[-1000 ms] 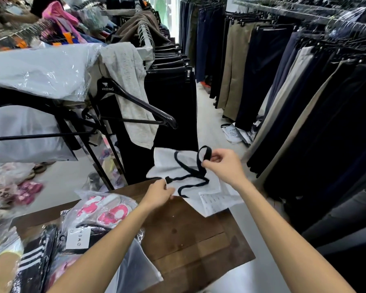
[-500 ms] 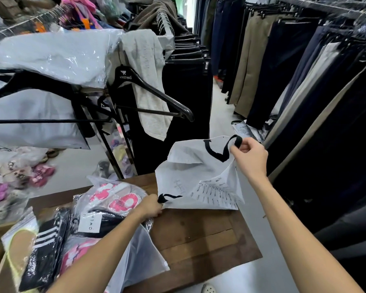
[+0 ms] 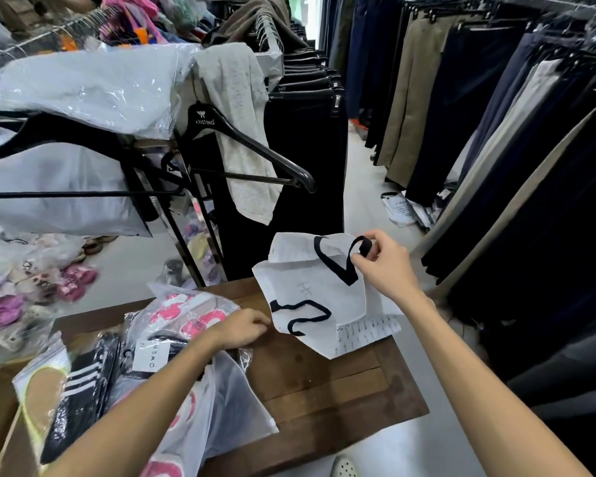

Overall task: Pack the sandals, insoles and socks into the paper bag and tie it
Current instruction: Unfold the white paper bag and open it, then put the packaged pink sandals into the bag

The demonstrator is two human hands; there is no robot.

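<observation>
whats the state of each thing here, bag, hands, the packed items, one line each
white paper bag with black ribbon handles: held up over the table, still flat, nothing in it
right hand: pinching the upper black ribbon handle
left hand: closed at the bag's lower left edge
pink sandals in clear plastic: on the wooden table, not packed
black striped socks: lying on the table, unpacked
tan insoles in plastic sleeve: lying at table's left, unpacked
</observation>
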